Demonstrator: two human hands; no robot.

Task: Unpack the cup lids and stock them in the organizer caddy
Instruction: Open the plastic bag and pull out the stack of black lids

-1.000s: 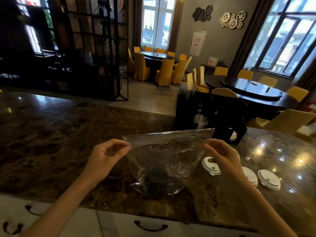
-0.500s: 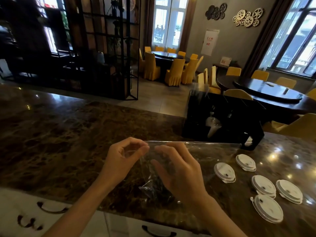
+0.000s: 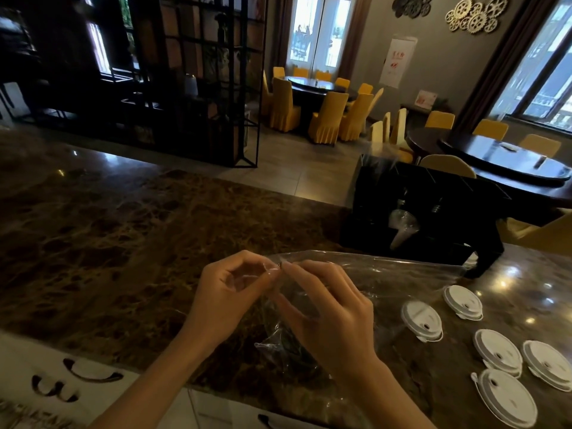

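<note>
Where the view falls at its widest, a dark marble counter (image 3: 108, 243) fills the frame from 9 o'clock across to 3 o'clock, its polished top catching spots of light. Behind it, toward 12 o'clock, stand round dark tables ringed by yellow chairs (image 3: 328, 116). On the counter at about 2 o'clock sits the black organizer caddy (image 3: 433, 209), with clear plastic cups (image 3: 402, 227) showing in one of its front openings; which other compartments are filled I cannot tell.

Just in front of the caddy, a clear plastic bag (image 3: 387, 274) lies partly raised off the counter, stretching from the centre toward 3 o'clock. Something dark sits inside its lower end near 6 o'clock, too dim to make out.

At the centre, the left hand (image 3: 229, 292) has thumb and fingers curled in a narrow pinch on the bag's upper edge. Touching it fingertip to fingertip, the right hand (image 3: 328, 314) pinches the same edge just beside it, its other fingers spread over the plastic.

Between 3 and 5 o'clock, five white cup lids (image 3: 421, 320) lie flat on the counter, near one another and apart from both the bag and the caddy.
</note>
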